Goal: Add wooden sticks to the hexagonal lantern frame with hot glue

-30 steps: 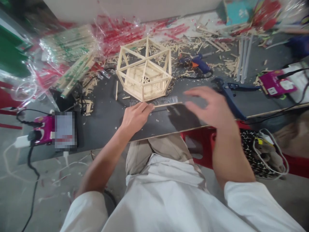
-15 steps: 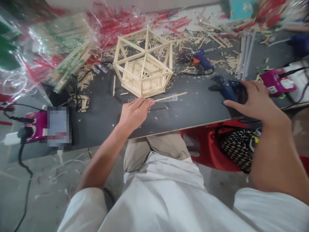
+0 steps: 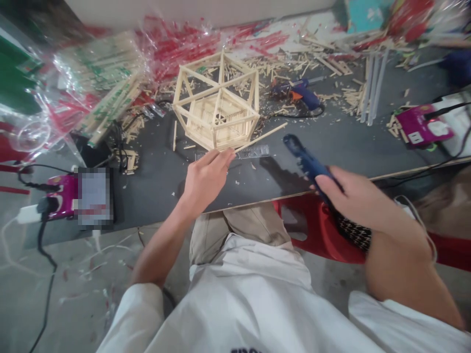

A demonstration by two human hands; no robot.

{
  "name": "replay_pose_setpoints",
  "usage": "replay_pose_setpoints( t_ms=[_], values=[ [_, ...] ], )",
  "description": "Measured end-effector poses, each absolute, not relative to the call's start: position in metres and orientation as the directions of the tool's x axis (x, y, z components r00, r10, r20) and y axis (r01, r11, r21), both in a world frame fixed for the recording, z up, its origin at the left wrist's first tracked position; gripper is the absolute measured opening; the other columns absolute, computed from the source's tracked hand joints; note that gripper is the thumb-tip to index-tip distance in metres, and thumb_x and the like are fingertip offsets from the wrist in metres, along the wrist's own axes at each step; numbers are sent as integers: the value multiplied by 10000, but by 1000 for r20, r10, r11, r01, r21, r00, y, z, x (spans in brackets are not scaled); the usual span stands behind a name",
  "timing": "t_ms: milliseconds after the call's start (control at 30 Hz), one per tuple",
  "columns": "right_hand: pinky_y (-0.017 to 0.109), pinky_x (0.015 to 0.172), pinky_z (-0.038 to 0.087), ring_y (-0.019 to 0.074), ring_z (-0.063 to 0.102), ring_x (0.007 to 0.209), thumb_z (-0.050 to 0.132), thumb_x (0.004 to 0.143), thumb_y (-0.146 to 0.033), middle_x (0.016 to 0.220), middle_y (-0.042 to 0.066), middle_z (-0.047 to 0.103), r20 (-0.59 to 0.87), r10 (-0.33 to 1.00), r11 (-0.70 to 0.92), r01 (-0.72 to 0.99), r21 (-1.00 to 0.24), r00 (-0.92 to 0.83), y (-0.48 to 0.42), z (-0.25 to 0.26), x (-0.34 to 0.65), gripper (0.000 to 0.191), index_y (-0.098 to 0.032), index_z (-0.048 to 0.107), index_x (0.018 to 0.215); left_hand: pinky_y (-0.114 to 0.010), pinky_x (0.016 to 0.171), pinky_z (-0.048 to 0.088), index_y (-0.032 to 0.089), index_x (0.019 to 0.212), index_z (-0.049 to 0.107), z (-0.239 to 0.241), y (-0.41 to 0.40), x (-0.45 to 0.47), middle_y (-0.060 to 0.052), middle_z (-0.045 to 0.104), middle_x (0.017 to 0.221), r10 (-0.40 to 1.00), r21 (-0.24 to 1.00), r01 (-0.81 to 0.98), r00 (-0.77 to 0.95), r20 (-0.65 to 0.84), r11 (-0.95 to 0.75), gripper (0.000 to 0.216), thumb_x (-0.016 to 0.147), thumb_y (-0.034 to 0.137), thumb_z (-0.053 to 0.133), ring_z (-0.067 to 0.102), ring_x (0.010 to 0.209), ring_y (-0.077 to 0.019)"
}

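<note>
My left hand (image 3: 208, 174) pinches one end of a thin wooden stick (image 3: 263, 137), which slants up to the right over the table. Just beyond it stands a six-sided wooden stick frame (image 3: 217, 90) with diagonal braces and stacked layers inside. A clear plastic ruler (image 3: 253, 152) lies flat under the stick. In my right hand (image 3: 351, 196) is a dark blue hand tool (image 3: 311, 164), long and notched along one edge like shears, held above the table's front edge. Its far end points toward the stick, apart from it. My right fingertips are mostly hidden behind it.
A blue glue gun (image 3: 305, 95) lies behind, near clear glue sticks (image 3: 373, 88) and scattered wood offcuts. Bundled sticks in plastic (image 3: 99, 68) are at the left. Purple power sockets (image 3: 423, 125) sit at both sides. A red stool (image 3: 312, 225) is under the table edge.
My right hand has picked up the dark blue tool from the table at the right and brought it left and nearer to me. The stick's free end has tilted up slightly.
</note>
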State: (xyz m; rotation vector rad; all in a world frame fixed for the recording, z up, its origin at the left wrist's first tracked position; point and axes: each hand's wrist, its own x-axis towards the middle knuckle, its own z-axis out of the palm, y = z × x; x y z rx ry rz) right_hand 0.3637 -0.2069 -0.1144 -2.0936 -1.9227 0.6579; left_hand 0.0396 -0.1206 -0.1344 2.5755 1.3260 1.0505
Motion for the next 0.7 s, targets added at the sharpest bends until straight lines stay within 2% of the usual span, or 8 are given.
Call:
replay_pose_setpoints(
  t_ms=[133,233,533,700],
  values=[
    [451,833,608,324,757,968,454,1043,-586,1083,95,798,-134,984,-7,714,-700,-122,-217,-104,311,412,-287,679,1216,-216,665,489,196,1099,783,-121,-135,52,-38,771,860,778,344,751,342,527,-563,347,1133,316,460,696,749,-122],
    [459,931,620,302,764,990,457,1061,-573,1040,82,795,-111,980,13,607,-795,-168,-219,-104,288,402,-308,699,1241,-216,620,449,193,1068,785,-118,-142,52,-28,749,810,806,349,784,301,510,-513,334,1126,311,478,652,679,-114],
    [493,1024,610,297,753,1106,440,1073,-605,1212,81,780,-144,983,-75,457,-886,-118,-224,-113,258,462,-334,673,1366,-229,635,440,213,1092,778,-122,-151,49,-29,756,848,843,364,790,330,425,-493,295,1118,307,500,683,738,-124],
    [520,1061,590,312,728,1187,438,1080,-583,1343,82,741,-107,987,-44,441,-897,-119,-225,-114,251,467,-338,626,1430,-222,680,476,201,1113,774,-122,-153,51,-37,768,909,841,412,752,349,413,-514,303,1124,309,491,695,777,-124]
  ],
)
